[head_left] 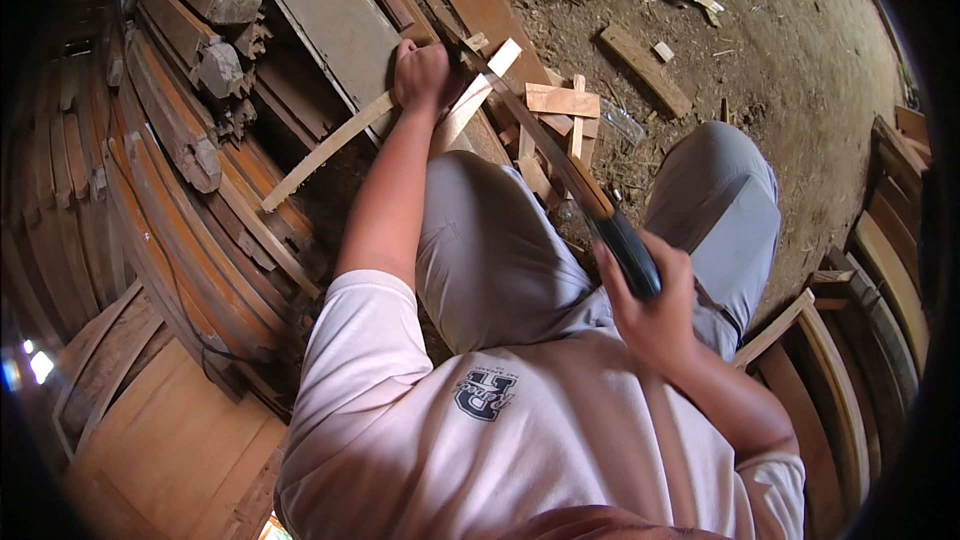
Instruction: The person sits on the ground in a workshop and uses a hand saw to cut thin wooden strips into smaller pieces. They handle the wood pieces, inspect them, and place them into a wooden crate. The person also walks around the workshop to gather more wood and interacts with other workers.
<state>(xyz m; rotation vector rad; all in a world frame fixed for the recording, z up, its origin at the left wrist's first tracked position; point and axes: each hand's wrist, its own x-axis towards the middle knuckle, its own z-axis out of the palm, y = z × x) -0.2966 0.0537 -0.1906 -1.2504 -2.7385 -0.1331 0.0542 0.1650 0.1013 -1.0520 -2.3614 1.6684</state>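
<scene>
My right hand is wrapped round the black grip of a handsaw. Its long narrow blade slants up and left, with the far end over the wood beside my left hand. Curled into a fist, my left hand presses down on a thin wooden strip, whose long end sticks out to the lower left. A paler flat piece of wood lies just right of that hand, passing under the blade. The exact spot where teeth meet wood is too small to make out.
Short wood offcuts lie heaped beyond my knees, near a clear plastic bottle. Stacked timber fills the left side. A grey board lies ahead. More planks stand at the right; a loose board rests on the dirt floor.
</scene>
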